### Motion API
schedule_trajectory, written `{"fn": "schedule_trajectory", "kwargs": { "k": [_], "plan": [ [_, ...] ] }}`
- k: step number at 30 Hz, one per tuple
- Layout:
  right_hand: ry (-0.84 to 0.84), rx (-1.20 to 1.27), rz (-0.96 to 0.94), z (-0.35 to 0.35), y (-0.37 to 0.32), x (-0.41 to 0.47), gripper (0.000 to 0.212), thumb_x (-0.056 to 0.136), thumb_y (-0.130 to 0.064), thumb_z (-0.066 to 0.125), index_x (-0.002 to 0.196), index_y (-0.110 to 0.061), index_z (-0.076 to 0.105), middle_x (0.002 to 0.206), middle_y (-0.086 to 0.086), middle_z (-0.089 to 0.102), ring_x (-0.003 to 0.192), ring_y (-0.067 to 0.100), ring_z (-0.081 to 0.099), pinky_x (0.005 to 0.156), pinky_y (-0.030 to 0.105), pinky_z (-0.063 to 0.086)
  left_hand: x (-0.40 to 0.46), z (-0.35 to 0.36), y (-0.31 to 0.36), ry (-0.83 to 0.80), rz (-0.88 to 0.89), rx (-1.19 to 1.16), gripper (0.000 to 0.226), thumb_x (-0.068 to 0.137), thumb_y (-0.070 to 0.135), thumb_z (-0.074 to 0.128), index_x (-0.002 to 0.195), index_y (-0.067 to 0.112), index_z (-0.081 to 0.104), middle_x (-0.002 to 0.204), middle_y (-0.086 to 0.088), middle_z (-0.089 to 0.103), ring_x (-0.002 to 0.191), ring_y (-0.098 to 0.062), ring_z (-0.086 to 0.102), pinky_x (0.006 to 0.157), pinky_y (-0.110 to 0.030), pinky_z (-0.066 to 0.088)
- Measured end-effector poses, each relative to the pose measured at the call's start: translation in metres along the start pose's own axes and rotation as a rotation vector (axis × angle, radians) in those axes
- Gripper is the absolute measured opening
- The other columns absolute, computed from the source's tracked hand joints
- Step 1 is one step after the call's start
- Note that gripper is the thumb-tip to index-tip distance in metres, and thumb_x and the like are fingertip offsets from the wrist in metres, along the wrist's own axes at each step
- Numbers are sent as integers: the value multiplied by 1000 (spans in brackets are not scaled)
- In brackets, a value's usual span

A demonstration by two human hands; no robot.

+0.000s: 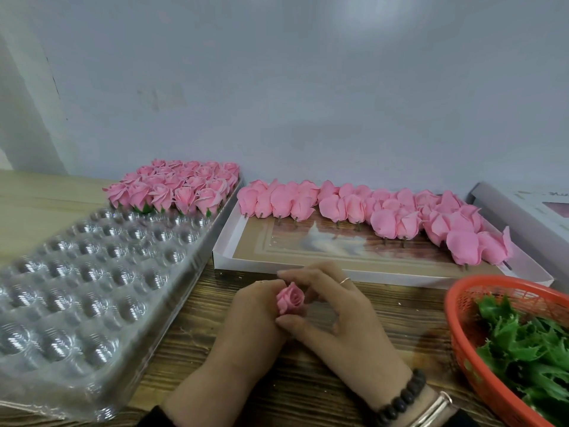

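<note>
A small pink rose head point(290, 298) is held over the wooden table between both hands. My left hand point(252, 322) grips it from the left with curled fingers. My right hand point(326, 309) pinches it from the right, thumb under it and fingers over its top. A clear plastic blister tray point(92, 272) lies at the left, with several finished pink roses point(178, 188) with green bases filling its far rows. A shallow cardboard box lid point(308, 248) ahead holds several pink rose heads point(385, 214) lying on their sides with short stems.
An orange plastic basket point(462, 328) with several green leaf-shaped sepals point(523, 340) stands at the right. A white box point(529, 208) lies at the far right. A pale wall closes the back of the wooden table point(385, 315).
</note>
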State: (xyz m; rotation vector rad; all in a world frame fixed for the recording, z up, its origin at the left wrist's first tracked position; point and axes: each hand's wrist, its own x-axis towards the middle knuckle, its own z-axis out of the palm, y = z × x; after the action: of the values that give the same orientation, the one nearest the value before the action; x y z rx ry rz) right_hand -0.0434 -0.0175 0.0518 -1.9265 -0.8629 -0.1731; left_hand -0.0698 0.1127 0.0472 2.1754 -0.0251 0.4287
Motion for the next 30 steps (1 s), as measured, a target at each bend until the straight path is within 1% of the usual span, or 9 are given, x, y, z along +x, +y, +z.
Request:
{"fn": "schedule_trajectory", "kwargs": {
  "k": [3, 7, 13, 17, 19, 21, 23, 26, 30],
  "plan": [
    [-16, 21, -2, 1, -1, -1, 27, 72, -37, 68, 99, -38, 62, 99, -20, 54, 98, 0, 54, 81, 7, 39, -1, -2, 0, -12, 47, 134, 17, 75, 12, 64, 82, 26, 70, 79, 7, 65, 75, -4, 60, 66, -16, 45],
    [3, 12, 17, 3, -4, -1, 21, 71, -48, 60, 91, -40, 56, 96, -19, 54, 95, 4, 55, 76, 10, 42, -1, -1, 1, -3, 103, 121, 13, 76, 18, 63, 83, 28, 66, 68, 11, 55, 71, 2, 51, 60, -7, 36],
    [24, 49, 57, 1, 0, 0, 16, 75, -20, 66, 85, -32, 63, 87, -17, 58, 87, 1, 56, 71, 9, 42, 3, 2, 1, -30, 59, 163, 6, 76, 15, 66, 82, 14, 66, 69, 9, 48, 70, 1, 43, 62, -7, 34],
    [26, 24, 68, -6, 3, 2, 31, 75, -2, 67, 84, -32, 64, 85, -18, 60, 85, 1, 56, 73, 9, 40, 3, 0, 0, -144, 9, -35, 38, 64, 20, 80, 92, 32, 58, 89, 6, 57, 82, 0, 51, 64, -6, 36],
    [39, 25, 97, -9, 4, 2, 33, 76, -2, 67, 82, -34, 63, 85, -18, 61, 84, 3, 57, 72, 11, 42, 2, -2, -3, -166, -27, -115, 63, 55, 30, 82, 108, 39, 49, 99, 5, 57, 91, -3, 56, 77, -14, 45],
    [61, 45, 109, -11, 4, 2, 30, 77, -1, 66, 81, -31, 64, 82, -14, 62, 81, 5, 58, 71, 12, 43, 2, -4, -6, -169, -86, -149, 75, 54, 31, 83, 116, 41, 43, 102, 4, 56, 93, -9, 59, 84, -28, 50],
    [70, 62, 114, -12, 3, 2, 28, 76, 0, 67, 81, -28, 65, 80, -13, 63, 78, 4, 58, 69, 11, 43, 1, -4, -5, -165, -111, -170, 70, 56, 25, 86, 113, 37, 45, 100, 3, 57, 91, -10, 60, 82, -31, 52],
    [40, 61, 112, -12, 0, 2, 27, 76, -2, 66, 81, -29, 66, 80, -15, 61, 79, 4, 57, 70, 11, 42, 0, -3, -4, -146, -94, -142, 58, 54, 28, 84, 101, 27, 51, 92, 2, 61, 84, -10, 60, 73, -24, 51],
    [-2, -1, 28, -9, -7, 3, 20, 71, -9, 62, 81, -26, 64, 82, -14, 57, 81, 4, 55, 72, 10, 41, -1, -2, -3, -152, -87, -154, 38, 63, 10, 81, 89, 21, 55, 82, 3, 66, 75, -7, 61, 64, -19, 49]
  ]
}}
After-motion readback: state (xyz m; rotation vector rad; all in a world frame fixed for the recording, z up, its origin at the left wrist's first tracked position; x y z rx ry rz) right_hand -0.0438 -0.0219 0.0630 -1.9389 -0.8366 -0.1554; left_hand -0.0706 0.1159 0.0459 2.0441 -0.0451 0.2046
